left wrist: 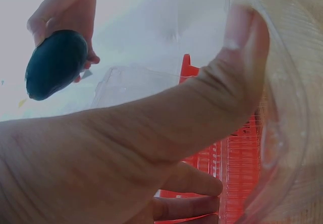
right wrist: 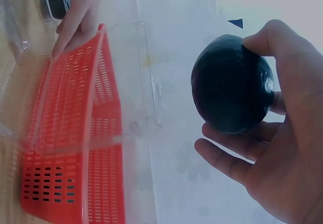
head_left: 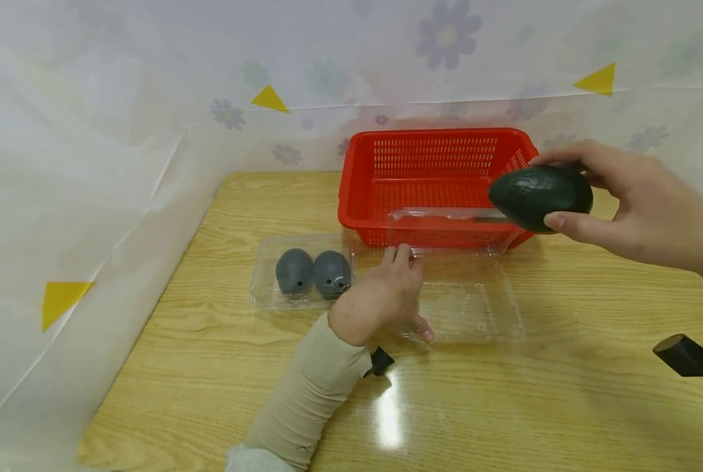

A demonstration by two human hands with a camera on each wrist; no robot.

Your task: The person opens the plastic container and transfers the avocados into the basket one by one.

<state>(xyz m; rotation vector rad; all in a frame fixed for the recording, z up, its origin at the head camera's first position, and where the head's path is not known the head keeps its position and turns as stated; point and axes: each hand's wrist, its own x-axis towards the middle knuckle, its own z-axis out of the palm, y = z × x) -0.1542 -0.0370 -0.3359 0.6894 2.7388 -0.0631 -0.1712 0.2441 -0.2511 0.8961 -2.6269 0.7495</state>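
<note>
My right hand holds a dark green avocado between thumb and fingers, raised over the right front corner of the red basket. The right wrist view shows the same glossy avocado against the thumb and fingertips. My left hand rests at the left side of an open clear plastic clamshell box, fingers at its hinge side and thumb extended by the front rim. The box's lid stands up against the basket. No fruit shows in this box.
A red perforated plastic basket stands at the back of the wooden table. Left of my hand, a second clear box contains two dark rounded fruits. Flower-patterned white sheeting hangs behind the table and along its left.
</note>
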